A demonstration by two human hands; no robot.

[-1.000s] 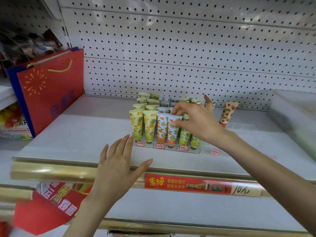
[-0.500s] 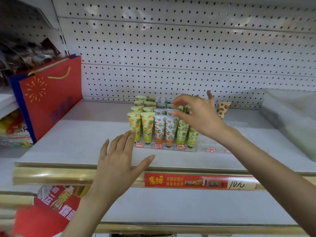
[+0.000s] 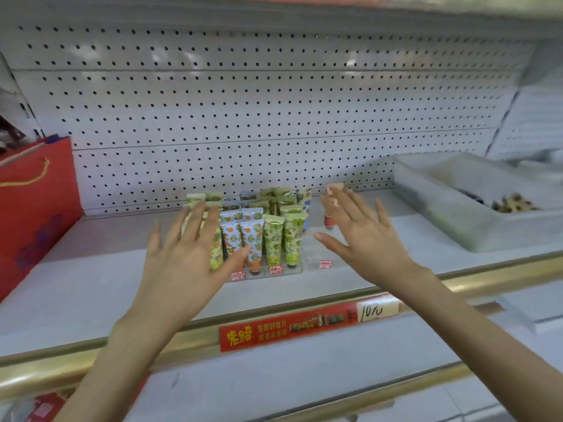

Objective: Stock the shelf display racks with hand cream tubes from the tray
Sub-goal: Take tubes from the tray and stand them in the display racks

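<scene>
Several hand cream tubes (image 3: 275, 239), yellow, orange and green patterned, stand upright in a clear display rack (image 3: 294, 269) on the white shelf (image 3: 91, 278). My left hand (image 3: 185, 254) is spread open, fingers straight, in front of the rack's left side, and it hides the yellow tubes. To the right of the rack my right hand (image 3: 362, 236) is held open too, holding nothing. A single strawberry-patterned tube (image 3: 330, 205) stands behind my right fingers, partly hidden. The translucent tray (image 3: 451, 208) sits on the shelf at the right.
A red gift bag (image 3: 30, 214) stands at the shelf's left end. White pegboard (image 3: 243, 117) forms the back wall. A gold rail (image 3: 487, 275) with a red price strip (image 3: 304, 325) edges the shelf front. A lower shelf lies below.
My right hand let go of the green tubes, opened and drew back to the right of the rack. My left hand rose and moved forward in front of the rack's left side.
</scene>
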